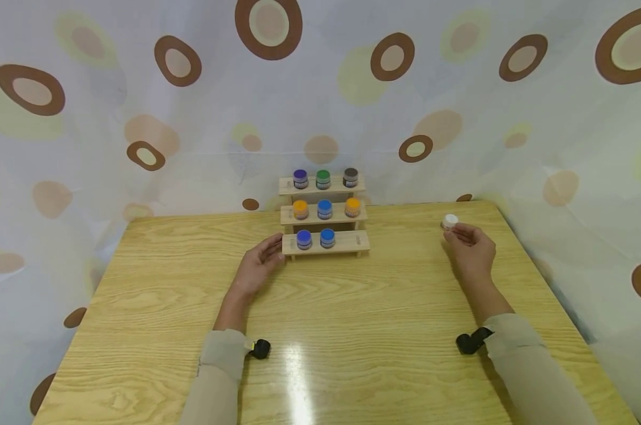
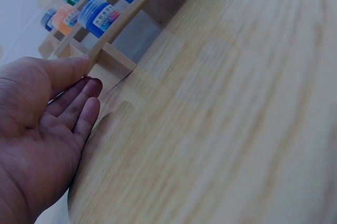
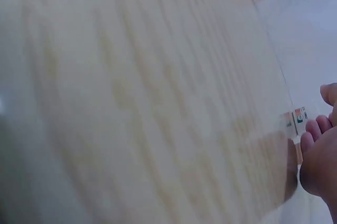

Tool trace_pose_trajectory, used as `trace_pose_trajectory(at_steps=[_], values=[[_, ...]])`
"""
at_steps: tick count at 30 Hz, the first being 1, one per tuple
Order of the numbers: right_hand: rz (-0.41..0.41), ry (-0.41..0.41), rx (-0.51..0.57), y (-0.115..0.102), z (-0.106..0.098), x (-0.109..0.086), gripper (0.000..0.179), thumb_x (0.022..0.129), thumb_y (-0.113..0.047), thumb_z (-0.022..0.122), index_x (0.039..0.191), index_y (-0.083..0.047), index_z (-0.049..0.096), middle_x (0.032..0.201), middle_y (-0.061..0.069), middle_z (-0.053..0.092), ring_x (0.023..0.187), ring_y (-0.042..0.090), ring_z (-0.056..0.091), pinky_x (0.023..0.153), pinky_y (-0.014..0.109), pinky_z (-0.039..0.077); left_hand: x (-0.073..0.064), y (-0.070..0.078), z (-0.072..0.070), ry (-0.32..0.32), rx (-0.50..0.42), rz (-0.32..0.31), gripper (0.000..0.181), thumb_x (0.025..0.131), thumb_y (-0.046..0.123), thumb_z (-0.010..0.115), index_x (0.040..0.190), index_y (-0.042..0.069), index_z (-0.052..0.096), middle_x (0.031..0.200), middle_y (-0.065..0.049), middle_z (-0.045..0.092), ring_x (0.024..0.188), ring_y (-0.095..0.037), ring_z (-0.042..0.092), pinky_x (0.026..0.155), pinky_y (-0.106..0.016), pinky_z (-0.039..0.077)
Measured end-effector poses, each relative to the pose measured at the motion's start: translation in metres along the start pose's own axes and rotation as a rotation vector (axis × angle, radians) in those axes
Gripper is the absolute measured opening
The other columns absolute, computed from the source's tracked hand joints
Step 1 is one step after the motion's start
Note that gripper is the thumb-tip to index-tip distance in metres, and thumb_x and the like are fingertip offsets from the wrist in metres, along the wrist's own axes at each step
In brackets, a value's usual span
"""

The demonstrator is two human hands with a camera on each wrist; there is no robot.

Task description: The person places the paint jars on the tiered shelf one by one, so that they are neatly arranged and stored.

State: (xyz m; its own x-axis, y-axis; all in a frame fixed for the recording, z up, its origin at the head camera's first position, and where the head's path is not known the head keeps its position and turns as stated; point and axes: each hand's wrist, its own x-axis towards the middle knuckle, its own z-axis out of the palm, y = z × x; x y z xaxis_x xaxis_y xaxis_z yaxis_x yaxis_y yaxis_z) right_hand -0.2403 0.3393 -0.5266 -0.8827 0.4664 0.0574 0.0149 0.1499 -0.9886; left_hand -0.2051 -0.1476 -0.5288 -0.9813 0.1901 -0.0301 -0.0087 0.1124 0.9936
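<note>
A three-step wooden rack (image 1: 347, 248) holds small paint jars with coloured lids. My left hand (image 1: 258, 265) is at the left end of its lowest step, thumb (image 2: 71, 71) against the board's corner and fingers curled in beneath. Two jars stand on that step, one violet-blue-lidded jar (image 1: 304, 239) and one blue-lidded jar (image 1: 327, 237). Far to the right, a white-lidded jar (image 1: 450, 221) stands on the table. My right hand (image 1: 473, 251) reaches it with the fingertips right at its side. In the right wrist view the thumb (image 3: 329, 93) is spread away from the fingers, near the labelled jar.
Orange-lidded jars (image 1: 300, 209) flank a blue-lidded jar (image 1: 324, 208) on the middle step. Purple, green and dark-lidded jars (image 1: 350, 177) line the top step. The wood-grain table (image 1: 384, 319) ends at a patterned curtain (image 1: 320, 94) behind the rack.
</note>
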Motion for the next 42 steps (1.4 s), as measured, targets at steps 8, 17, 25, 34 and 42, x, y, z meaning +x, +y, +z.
trace_pose_trajectory(at_steps=[8, 17, 25, 34, 42], values=[[0.076, 0.079, 0.016, -0.001, 0.001, 0.007, 0.037, 0.091, -0.009, 0.083, 0.124, 0.0, 0.069, 0.107, -0.003, 0.065, 0.097, 0.007, 0.062, 0.081, 0.009, 0.053, -0.001, -0.003, -0.003, 0.008, 0.0, -0.004, 0.057, 0.108, 0.008, 0.061, 0.162, 0.007, 0.042, 0.16, -0.014, 0.049, 0.149, -0.027, 0.046, 0.119, -0.032, 0.044], [0.137, 0.051, -0.044, -0.003, 0.009, 0.022, 0.053, 0.087, -0.019, 0.089, 0.131, -0.002, 0.066, 0.112, -0.003, 0.065, 0.098, 0.005, 0.062, 0.086, 0.014, 0.053, -0.001, -0.002, -0.002, 0.01, 0.0, 0.0, 0.057, 0.108, 0.008, 0.062, 0.161, 0.007, 0.043, 0.16, -0.013, 0.05, 0.149, -0.027, 0.047, 0.119, -0.033, 0.045], [0.145, 0.006, -0.09, -0.006, 0.017, 0.029, 0.055, 0.091, -0.022, 0.086, 0.137, -0.005, 0.063, 0.12, -0.001, 0.064, 0.104, 0.007, 0.06, 0.09, 0.017, 0.053, 0.001, -0.002, -0.001, 0.009, -0.002, -0.001, 0.056, 0.108, 0.008, 0.062, 0.161, 0.007, 0.043, 0.161, -0.013, 0.049, 0.149, -0.027, 0.047, 0.118, -0.033, 0.045], [0.135, -0.025, -0.158, -0.003, 0.024, 0.036, 0.051, 0.092, -0.028, 0.085, 0.137, -0.011, 0.069, 0.124, -0.002, 0.068, 0.106, 0.009, 0.059, 0.086, 0.017, 0.056, 0.0, -0.002, -0.001, 0.006, 0.001, -0.01, 0.057, 0.108, 0.009, 0.063, 0.161, 0.009, 0.044, 0.16, -0.01, 0.05, 0.148, -0.025, 0.048, 0.118, -0.032, 0.046], [0.127, -0.037, -0.091, -0.003, 0.038, 0.038, 0.048, 0.09, -0.019, 0.087, 0.134, -0.008, 0.071, 0.123, 0.001, 0.067, 0.109, 0.014, 0.063, 0.082, 0.016, 0.06, 0.001, -0.002, -0.001, 0.008, 0.002, -0.008, 0.057, 0.108, 0.01, 0.062, 0.162, 0.009, 0.043, 0.16, -0.01, 0.051, 0.148, -0.024, 0.048, 0.117, -0.029, 0.046]])
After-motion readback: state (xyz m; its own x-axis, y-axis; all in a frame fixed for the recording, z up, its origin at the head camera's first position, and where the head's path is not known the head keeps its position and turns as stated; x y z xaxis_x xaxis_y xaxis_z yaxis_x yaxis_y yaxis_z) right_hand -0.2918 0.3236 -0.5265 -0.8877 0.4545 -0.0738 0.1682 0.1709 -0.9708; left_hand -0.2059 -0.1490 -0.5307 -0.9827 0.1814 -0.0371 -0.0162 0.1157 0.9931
